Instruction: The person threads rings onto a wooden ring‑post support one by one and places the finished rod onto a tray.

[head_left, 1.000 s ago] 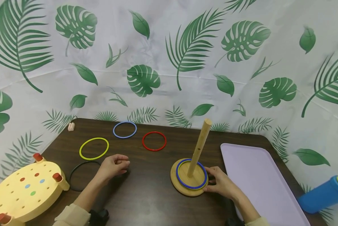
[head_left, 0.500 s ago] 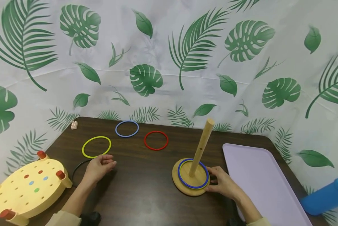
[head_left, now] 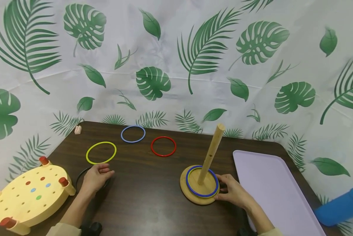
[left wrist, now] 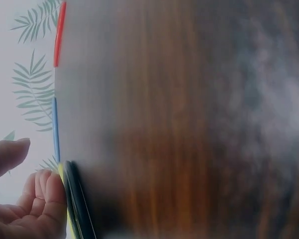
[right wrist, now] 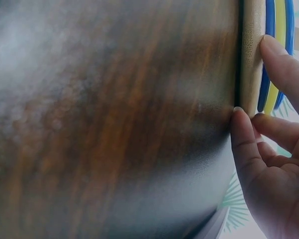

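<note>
Right hand (head_left: 233,191), lower right of centre, pinches the wooden stand (head_left: 197,187) there by its rim, apparently to steady it. Left hand (head_left: 95,178), lower left: grip spread, beside the black ring (left wrist: 80,204), contact unclear.

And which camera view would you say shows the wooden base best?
The head view shows nearly the whole wooden base. The right wrist view shows only part of its edge; the left wrist view, none.
</note>
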`<state>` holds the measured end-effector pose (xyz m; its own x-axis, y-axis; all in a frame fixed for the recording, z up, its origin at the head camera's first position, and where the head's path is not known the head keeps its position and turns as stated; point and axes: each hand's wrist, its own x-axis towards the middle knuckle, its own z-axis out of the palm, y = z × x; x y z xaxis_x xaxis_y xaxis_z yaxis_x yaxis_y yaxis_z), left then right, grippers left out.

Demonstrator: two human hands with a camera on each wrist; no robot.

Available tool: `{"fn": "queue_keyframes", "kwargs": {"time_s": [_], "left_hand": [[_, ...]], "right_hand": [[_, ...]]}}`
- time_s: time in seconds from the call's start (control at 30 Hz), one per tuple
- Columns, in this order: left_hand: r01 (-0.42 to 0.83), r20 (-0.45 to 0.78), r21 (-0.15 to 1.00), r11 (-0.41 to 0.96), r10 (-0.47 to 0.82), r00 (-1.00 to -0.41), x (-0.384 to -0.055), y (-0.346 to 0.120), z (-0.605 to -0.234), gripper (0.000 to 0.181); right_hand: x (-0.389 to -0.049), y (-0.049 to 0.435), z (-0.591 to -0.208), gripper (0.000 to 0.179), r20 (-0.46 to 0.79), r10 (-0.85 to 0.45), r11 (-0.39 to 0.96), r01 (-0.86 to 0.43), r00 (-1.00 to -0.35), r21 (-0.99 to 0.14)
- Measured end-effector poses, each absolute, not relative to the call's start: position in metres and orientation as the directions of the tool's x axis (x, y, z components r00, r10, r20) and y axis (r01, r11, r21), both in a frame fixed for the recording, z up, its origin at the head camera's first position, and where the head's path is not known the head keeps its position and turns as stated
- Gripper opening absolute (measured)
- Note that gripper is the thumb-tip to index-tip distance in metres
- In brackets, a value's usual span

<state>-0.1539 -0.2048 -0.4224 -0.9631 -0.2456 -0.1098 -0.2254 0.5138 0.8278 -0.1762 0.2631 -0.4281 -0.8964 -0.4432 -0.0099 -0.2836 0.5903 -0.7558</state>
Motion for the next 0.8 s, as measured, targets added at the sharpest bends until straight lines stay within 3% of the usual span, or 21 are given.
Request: {"fn": "queue_keyframes", "kwargs": {"time_s": [0.37, 0.8], "left_hand": [[-0.232, -0.130, 0.806, 0.545, -0.220, -0.967, -0.1535, -0.2118, -0.4255, 0.046], [-0.187, -0.063, 0.723, 0.665, -0.207, -0.976, -0.1555, -0.2134, -0.4266, 0.038]], "right_hand": [[-0.1764, 0.2628, -0.4287, 0.080, -0.015, -0.449, 0.591, -0.284, -0.894, -0.755], [-0.1765, 0.2617, -0.4273, 0.081, -0.016, -0.444, 0.588, -0.278, -0.896, -0.760]]}}
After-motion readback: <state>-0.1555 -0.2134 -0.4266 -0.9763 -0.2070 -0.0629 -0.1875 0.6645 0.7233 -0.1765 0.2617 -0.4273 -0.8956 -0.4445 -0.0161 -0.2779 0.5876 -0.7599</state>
